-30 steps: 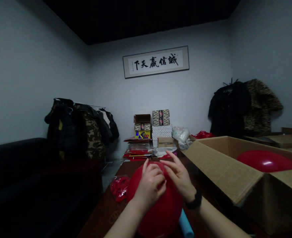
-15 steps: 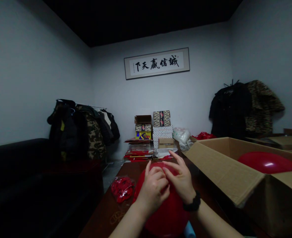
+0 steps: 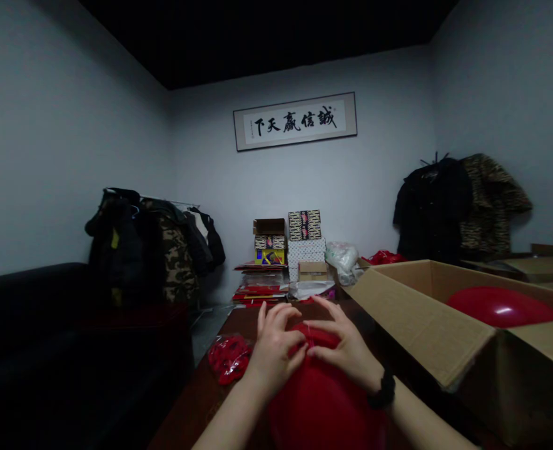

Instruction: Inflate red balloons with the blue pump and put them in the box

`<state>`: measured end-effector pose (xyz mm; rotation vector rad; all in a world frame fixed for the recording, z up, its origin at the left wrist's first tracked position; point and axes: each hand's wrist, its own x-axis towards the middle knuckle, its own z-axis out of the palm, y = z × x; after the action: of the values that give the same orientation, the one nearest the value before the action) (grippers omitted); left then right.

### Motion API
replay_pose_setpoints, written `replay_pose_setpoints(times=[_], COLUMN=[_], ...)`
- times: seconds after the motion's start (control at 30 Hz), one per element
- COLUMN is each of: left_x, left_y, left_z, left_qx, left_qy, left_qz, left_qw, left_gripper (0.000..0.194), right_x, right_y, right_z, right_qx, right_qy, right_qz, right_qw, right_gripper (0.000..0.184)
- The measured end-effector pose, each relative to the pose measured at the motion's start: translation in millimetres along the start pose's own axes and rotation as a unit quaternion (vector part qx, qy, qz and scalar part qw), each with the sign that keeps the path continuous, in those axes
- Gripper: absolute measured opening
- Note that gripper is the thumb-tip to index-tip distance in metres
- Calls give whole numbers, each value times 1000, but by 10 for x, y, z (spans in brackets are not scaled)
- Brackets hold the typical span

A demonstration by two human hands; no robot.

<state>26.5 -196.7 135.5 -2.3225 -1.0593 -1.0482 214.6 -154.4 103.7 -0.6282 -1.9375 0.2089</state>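
Balloon [image 3: 326, 400] low centre over the table [image 3: 196, 400], under your hands | left hand [image 3: 274, 350] and right hand [image 3: 346, 350] pinch its top, fingertips meeting | cardboard box [image 3: 421, 325] edge close right | bag [image 3: 229, 359] just left.

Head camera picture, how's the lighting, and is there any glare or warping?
Head view: dim overall, the sofa nearly black; a white glare spot on the balloon in the box; the walls bow at the edges, a wide-lens warp; both hands on the near balloon look soft.
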Motion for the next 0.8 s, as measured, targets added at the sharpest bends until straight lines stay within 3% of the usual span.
replay_pose_setpoints(times=[0.1,0.23,0.47,0.8], left_x=[14,13,0,-22], left_y=[3,-13,-54,-130], left_z=[-14,-37,-45,2], left_qx=[7,8,-67,-201], left_qy=[-12,-45,-65,-101], left_qz=[8,29,13,-37], left_qw=[1000,999,996,974], left_gripper=[5,8,10,13], right_x=[7,14,20,-6], right_y=[-90,-186,-209,-303], right_z=[9,25,39,5], right_qx=[-49,-79,-31,-83], right_qy=[-22,-44,-62,-66], right_qz=[-25,-4,42,-27], right_qw=[998,996,997,994], right_gripper=[31,25,24,8])
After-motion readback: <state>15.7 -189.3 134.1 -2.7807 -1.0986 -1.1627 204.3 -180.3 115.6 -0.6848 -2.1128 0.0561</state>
